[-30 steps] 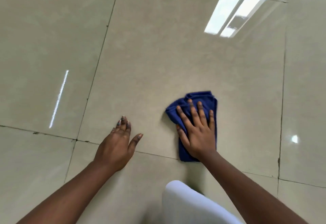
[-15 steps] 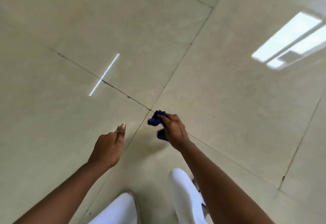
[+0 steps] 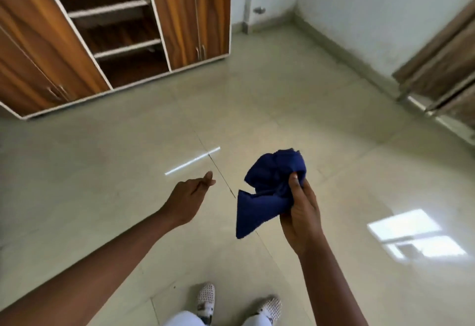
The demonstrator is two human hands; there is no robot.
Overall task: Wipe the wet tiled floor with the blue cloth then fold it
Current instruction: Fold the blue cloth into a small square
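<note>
1. Blue cloth (image 3: 267, 192): bunched and unfolded, held in the air above the tiled floor (image 3: 102, 171), one loose corner hanging down to the left
2. Right hand (image 3: 300, 212): raised, thumb and fingers clamped on the cloth's right side
3. Left hand (image 3: 186, 197): empty, loosely curled, thumb against forefinger, apart from the cloth
4. Wooden wardrobe (image 3: 180, 17): far left, middle bay showing bare shelves
5. Patterned slippers (image 3: 205, 300): at bottom edge, on the floor
</note>
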